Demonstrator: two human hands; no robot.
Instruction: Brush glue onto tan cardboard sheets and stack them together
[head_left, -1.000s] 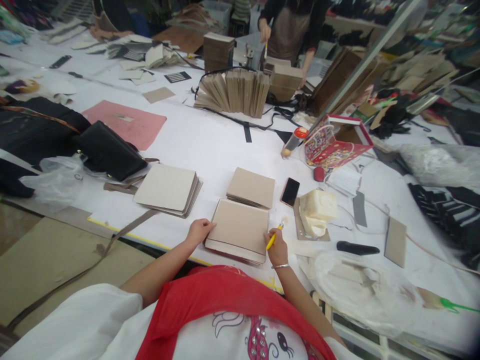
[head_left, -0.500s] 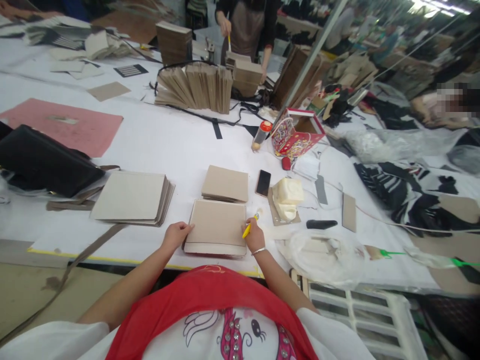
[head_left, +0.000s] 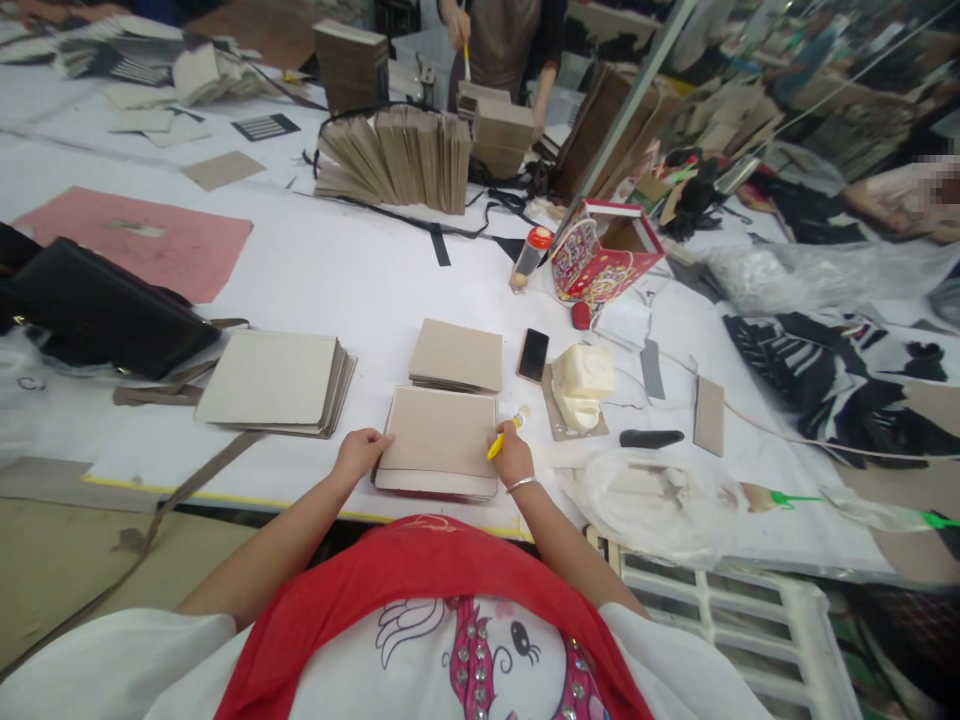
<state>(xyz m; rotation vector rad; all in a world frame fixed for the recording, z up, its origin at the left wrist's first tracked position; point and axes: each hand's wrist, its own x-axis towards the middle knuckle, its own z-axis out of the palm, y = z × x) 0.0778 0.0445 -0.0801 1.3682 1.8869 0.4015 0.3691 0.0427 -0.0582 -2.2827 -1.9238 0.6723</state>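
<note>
A flat stack of tan card covers [head_left: 441, 445] lies at the near edge of the white table [head_left: 360, 280]. My left hand [head_left: 361, 452] rests on the stack's left edge, fingers curled over it. On the stack's right edge, my right hand [head_left: 511, 458] is closed round a yellow-handled brush [head_left: 505, 436], bristles pointing away to the right. A second tan stack [head_left: 457, 356] lies just beyond. A pale yellowish lump of paste [head_left: 581, 384] sits on a card to the right.
A larger card stack [head_left: 274, 382] lies to the left beside a black bag [head_left: 105, 312]. A phone [head_left: 533, 354], a black knife handle [head_left: 651, 438], a red patterned box [head_left: 600, 262] and a bottle [head_left: 529, 256] are nearby. Another person [head_left: 501, 40] works at the far side behind fanned covers [head_left: 397, 160].
The view has shifted a little. Both hands stay at the edges of the near stack, the right still holding the brush.
</note>
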